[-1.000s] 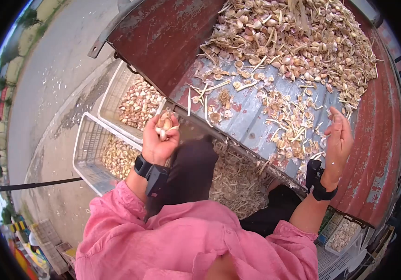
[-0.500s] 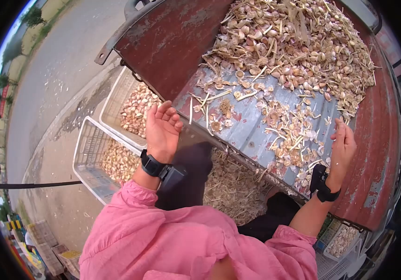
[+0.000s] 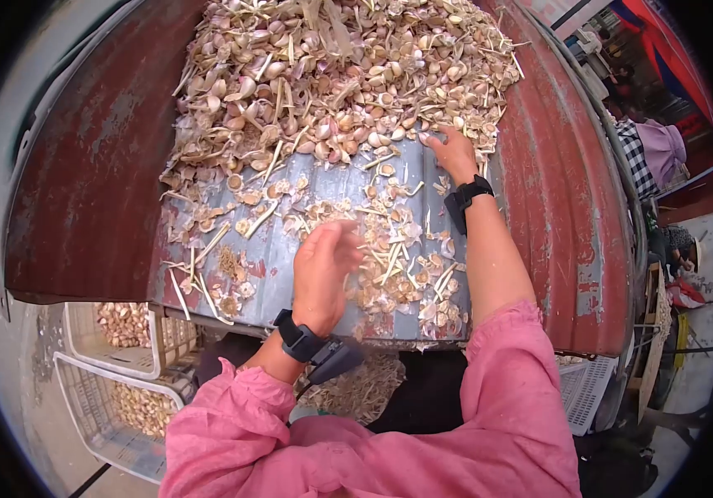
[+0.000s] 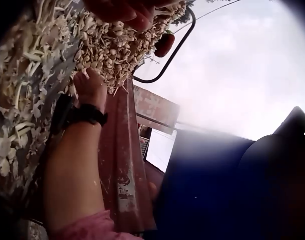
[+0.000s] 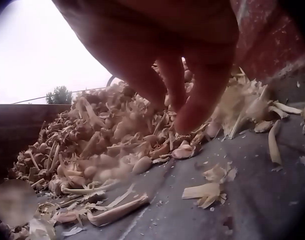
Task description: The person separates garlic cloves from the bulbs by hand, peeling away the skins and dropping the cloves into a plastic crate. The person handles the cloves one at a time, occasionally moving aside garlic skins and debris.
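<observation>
Right hand out at the near edge of the garlic pile, fingers curled down among the cloves, pinching nothing visible. Left hand hovering over scattered stems and skins on the grey metal truck bed, fingers relaxed, holding nothing. White crates below left.

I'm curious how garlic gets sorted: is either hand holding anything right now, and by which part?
It cannot be told for sure. The right hand reaches its fingertips into the edge of the garlic pile; no grasp shows. The left hand hovers blurred over the scraps.
</observation>
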`<action>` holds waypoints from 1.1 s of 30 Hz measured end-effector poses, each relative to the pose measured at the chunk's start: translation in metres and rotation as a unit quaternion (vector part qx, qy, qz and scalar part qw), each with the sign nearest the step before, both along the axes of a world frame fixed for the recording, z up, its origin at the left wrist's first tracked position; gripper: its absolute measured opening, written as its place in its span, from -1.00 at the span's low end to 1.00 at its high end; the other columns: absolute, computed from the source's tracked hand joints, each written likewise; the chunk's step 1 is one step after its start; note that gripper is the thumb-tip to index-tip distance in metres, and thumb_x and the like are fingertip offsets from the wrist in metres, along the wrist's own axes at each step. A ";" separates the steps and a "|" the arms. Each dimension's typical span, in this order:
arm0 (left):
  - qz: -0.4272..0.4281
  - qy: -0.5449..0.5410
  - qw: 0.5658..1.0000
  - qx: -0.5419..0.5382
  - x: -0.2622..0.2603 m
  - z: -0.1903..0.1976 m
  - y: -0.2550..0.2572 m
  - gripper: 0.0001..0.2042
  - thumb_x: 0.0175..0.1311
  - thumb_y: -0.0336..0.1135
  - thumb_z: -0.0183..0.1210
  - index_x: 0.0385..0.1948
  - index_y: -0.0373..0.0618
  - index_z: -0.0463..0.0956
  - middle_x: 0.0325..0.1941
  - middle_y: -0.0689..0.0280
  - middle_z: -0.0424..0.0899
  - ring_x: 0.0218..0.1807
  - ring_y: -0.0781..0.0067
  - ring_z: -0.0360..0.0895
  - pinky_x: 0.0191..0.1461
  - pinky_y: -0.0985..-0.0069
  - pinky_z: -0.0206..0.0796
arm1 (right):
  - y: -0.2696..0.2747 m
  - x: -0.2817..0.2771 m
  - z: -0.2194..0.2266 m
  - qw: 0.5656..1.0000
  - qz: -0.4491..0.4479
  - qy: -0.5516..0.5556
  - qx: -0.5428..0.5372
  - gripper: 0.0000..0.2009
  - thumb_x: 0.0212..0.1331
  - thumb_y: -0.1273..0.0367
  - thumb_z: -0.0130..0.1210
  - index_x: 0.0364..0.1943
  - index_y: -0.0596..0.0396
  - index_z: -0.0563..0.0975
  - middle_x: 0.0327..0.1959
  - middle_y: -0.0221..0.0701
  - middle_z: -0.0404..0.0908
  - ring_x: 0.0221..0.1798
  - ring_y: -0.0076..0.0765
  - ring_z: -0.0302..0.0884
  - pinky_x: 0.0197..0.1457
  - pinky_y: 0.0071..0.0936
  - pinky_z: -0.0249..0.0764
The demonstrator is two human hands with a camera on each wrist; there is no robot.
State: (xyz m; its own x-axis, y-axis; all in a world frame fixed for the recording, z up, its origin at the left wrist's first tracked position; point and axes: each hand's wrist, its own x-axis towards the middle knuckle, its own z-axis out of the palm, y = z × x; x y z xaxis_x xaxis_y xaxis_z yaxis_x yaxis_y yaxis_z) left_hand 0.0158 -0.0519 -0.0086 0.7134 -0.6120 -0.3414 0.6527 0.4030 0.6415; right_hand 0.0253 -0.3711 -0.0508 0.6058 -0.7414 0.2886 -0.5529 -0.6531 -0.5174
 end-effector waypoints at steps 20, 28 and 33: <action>-0.096 -0.133 0.986 -0.023 -0.005 0.007 -0.003 -0.84 0.24 -0.25 -0.06 -0.40 -0.13 0.39 -0.68 0.49 0.35 -0.74 0.78 0.13 -0.70 0.80 -0.07 | 0.213 -0.087 0.076 0.929 0.261 -0.112 0.239 -0.87 0.00 0.44 0.08 -0.38 0.20 0.45 -0.54 -0.44 0.42 -0.57 -0.55 0.42 -0.53 -0.70 0.34; -0.071 -0.046 0.992 -0.093 -0.017 0.011 -0.010 -0.80 0.27 -0.20 -0.13 -0.37 -0.12 0.36 -0.60 0.44 0.39 -0.67 0.74 0.21 -0.64 0.75 0.04 | 0.207 -0.089 0.081 0.566 0.108 -0.280 0.768 -0.79 0.20 0.30 -0.12 -0.28 0.18 0.41 -0.61 -0.56 0.30 -0.70 -0.79 0.08 -0.67 -0.80 0.11; -0.029 0.038 0.987 -0.151 -0.008 0.007 -0.007 -0.79 0.28 -0.21 -0.15 -0.37 -0.14 0.36 -0.60 0.42 0.35 -0.68 0.71 0.19 -0.65 0.73 0.06 | 0.187 -0.097 0.078 0.445 0.160 -0.348 0.809 -0.78 0.21 0.31 -0.13 -0.26 0.21 0.40 -0.59 -0.53 0.32 -0.66 -0.79 0.13 -0.65 -0.78 0.14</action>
